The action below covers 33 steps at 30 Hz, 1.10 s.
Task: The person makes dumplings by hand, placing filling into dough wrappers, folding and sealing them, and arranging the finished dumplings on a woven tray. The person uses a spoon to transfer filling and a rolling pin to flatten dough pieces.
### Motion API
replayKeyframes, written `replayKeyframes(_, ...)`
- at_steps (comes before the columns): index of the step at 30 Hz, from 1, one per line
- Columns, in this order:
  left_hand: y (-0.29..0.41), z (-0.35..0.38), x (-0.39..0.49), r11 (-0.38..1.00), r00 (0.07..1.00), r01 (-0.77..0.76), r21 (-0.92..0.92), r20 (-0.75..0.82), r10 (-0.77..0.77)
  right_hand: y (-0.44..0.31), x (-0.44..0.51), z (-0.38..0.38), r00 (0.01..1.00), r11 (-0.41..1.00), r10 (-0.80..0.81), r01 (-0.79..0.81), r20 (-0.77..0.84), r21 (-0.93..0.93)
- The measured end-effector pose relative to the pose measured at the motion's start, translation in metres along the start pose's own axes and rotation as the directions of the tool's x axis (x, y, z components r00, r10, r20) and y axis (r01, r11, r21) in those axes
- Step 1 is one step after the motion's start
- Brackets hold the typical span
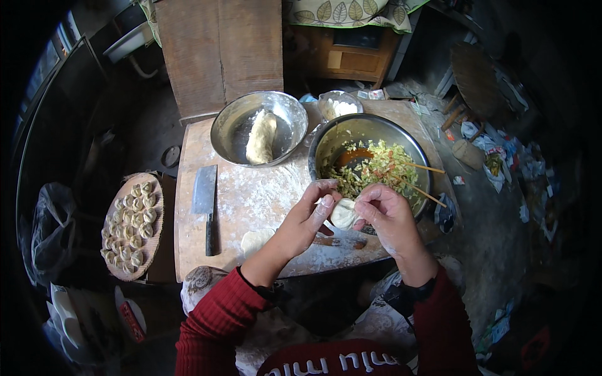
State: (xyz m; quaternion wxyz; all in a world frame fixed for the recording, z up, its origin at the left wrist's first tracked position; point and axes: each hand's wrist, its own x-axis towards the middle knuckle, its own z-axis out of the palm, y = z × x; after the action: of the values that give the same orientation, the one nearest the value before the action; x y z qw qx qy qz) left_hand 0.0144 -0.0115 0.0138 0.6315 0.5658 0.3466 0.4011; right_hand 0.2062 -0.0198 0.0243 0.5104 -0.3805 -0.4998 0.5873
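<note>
A pale dough dumpling (344, 214) is between my two hands, over the near rim of a steel bowl (425, 155) of chopped vegetable filling (388, 160). My left hand (314, 211) has its thumb and fingers at the dumpling's left edge. My right hand (385, 214) pinches its right side with thumb and fingertips. Two wooden chopsticks (425, 168) lean in the filling and stick out over the right rim. A flat dough wrapper (256, 240) lies on the floured wooden board beside my left forearm. A rolling pin (341, 242) lies below my hands, partly hidden.
A cleaver (204, 192) lies on the board's left part. A second steel bowl (221, 145) holds a thick dough roll (261, 137). Behind the filling stands a small bowl of flour (342, 107). A round tray (157, 211) with several folded dumplings (136, 219) is at the left.
</note>
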Motion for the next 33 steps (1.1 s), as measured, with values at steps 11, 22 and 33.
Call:
replayKeyframes(11, -0.011, 0.001, 0.001, 0.954, 0.973, 0.228, -0.192, 0.023, -0.228, -0.008, -0.005, 0.017, 0.858, 0.532, -0.379, 0.508, 0.346, -0.677)
replayKeyframes(22, -0.011, 0.006, -0.003, 0.985, 0.991, 0.126, -0.117, -0.017, -0.129, 0.003, -0.007, 0.021, 0.986, 0.914, -0.068, 0.123, 0.153, -0.386)
replayKeyframes(33, -0.016, 0.002, -0.007, 0.988, 0.969, -0.152, 0.022, 0.203, 0.144, 0.03, 0.0, 0.001, 0.902, 0.91, 0.414, -0.406, 0.121, -0.081)
